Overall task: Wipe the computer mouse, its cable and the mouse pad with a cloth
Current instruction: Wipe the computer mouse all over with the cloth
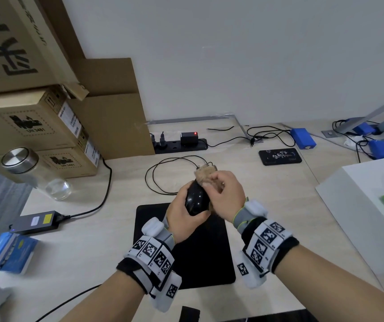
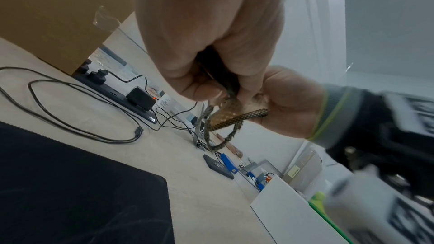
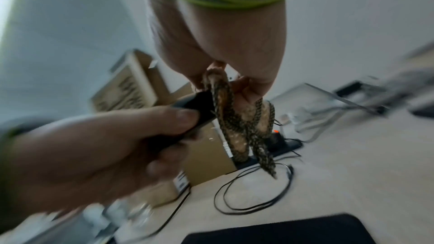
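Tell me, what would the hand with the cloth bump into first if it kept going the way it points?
Probably the black mouse: the right hand presses its cloth against it already.

The mouse pad (image 1: 200,252) lies on the counter (image 1: 279,205) near its front edge. Above the pad's far end the left hand (image 1: 182,218) holds the mouse (image 1: 196,201), and the right hand (image 1: 225,194) presses the cloth (image 1: 206,174) against the mouse's far end. The mouse cable (image 1: 163,173) loops on the counter behind the pad. Behind the loop a power strip (image 1: 181,145) lies along the wall. Stacked boxes (image 1: 35,126) stand at the back left, with a jar (image 1: 35,173) before them. A phone (image 1: 280,156) lies to the right of the cable, and a charger (image 1: 35,223) to the left of the pad.
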`<state>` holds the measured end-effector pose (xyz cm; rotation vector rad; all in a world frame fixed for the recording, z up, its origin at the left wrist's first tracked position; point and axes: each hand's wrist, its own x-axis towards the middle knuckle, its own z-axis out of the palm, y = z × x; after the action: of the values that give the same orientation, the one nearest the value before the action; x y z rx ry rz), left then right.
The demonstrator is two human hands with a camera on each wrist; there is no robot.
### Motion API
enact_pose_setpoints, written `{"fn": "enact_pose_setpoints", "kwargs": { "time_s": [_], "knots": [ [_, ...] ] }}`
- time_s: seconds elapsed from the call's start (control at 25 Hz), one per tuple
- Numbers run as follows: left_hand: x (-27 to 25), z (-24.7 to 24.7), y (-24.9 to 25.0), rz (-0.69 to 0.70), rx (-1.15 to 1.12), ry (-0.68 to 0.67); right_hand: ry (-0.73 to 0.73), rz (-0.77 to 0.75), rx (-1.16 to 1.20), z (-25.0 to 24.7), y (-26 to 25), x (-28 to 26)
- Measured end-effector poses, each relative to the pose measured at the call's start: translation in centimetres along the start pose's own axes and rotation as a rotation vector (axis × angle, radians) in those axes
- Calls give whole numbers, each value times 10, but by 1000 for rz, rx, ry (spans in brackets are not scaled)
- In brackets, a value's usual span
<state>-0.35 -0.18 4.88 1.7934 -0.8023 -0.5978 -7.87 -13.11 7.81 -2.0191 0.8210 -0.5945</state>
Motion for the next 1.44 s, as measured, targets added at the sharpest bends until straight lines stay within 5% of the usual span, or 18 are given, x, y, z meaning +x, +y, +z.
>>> {"fn": "enact_pose_setpoints", "kwargs": {
  "time_s": [0.2,0.44,0.68,0.88,1.16,1.44],
  "knots": [
    [1,-3,2,-33,5,22,-177,-281,11,6,4,-27],
    [-6,-9,12,-100,-125,-34,-10,223,263,-11,19,6],
    [-10,-12,25,-315,-661,-104,13,269,448,-12,19,6],
    [-5,-18,30,-539,-1011,-96,-125,291,562,-18,5,0],
    [-1,-22,30,-660,-1055,-142,-128,148,211,-19,6,1],
    [3,-16,38,-724,-981,-88,-218,68,122,-19,3,1]
  ]
}}
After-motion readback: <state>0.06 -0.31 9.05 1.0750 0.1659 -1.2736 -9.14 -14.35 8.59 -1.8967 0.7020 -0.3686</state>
